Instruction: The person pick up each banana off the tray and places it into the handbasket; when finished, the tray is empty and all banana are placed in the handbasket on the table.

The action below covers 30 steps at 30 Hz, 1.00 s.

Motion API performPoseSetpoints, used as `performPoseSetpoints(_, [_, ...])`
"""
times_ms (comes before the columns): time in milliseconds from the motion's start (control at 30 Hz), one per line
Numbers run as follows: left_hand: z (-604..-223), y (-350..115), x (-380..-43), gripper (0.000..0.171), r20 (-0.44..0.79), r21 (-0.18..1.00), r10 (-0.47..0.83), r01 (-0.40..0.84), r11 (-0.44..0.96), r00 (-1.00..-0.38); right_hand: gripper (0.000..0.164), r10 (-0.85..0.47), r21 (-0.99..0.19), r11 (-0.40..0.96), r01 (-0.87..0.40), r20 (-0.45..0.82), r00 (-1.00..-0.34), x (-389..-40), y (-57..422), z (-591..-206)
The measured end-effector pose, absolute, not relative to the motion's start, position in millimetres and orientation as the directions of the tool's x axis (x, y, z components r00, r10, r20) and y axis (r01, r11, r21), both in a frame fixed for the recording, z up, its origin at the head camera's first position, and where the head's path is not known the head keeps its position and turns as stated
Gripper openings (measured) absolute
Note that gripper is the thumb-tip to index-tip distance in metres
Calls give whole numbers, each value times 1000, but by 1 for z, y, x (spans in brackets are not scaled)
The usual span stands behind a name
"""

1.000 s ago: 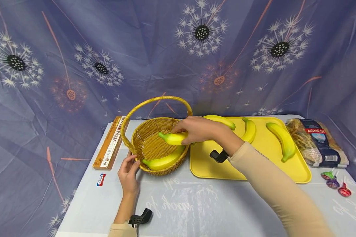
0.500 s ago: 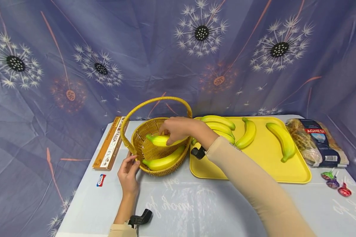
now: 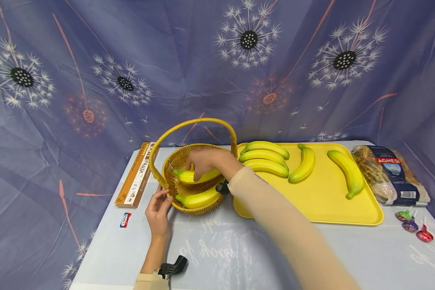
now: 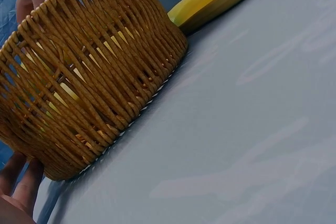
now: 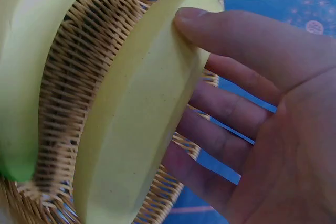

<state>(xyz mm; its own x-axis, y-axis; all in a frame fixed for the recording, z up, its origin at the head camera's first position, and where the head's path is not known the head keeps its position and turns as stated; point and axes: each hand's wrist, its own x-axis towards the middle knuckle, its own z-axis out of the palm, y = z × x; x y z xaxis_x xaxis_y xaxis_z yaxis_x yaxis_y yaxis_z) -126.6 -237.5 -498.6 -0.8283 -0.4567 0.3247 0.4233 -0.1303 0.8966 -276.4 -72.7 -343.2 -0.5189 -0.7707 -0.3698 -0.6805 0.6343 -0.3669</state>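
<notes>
My right hand (image 3: 204,162) reaches under the tall handle of a yellow wicker basket (image 3: 203,210) and holds a banana (image 3: 207,176) inside it. In the right wrist view the thumb presses on the banana (image 5: 136,103) near one end, with the other fingers behind it. A second banana (image 3: 197,200) lies along the basket's near side. My left hand (image 3: 157,215) grips the basket's left side near the handle base; its fingertips (image 4: 30,182) touch the weave in the left wrist view.
Right of the basket, a yellow tray (image 3: 333,215) bears several bananas (image 3: 262,155). Beyond it lie an Agnesi pasta bag (image 3: 391,175) and lollipops (image 3: 409,224). A pasta box (image 3: 135,177) and a small red-blue wrapper (image 3: 125,220) lie on the left. A dandelion-print curtain (image 3: 188,60) hangs behind.
My right hand has carried the banana leftward from above the basket's right rim and lowered it into the basket. The left hand has stayed at the basket's side.
</notes>
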Motion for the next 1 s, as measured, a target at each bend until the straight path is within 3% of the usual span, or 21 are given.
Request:
performPoseSetpoints(533, [-500,-240,-128,22,335,906,-448,414,-87,-829,45,-710,-371,697,-614,-476,-519,-273,-94,-380])
performPoseSetpoints(1000, [-499,-238,-128,23,302,912,-460,394,-116,-835,44,-714,-385,695,-607,-472,-517,-267,-90,-383])
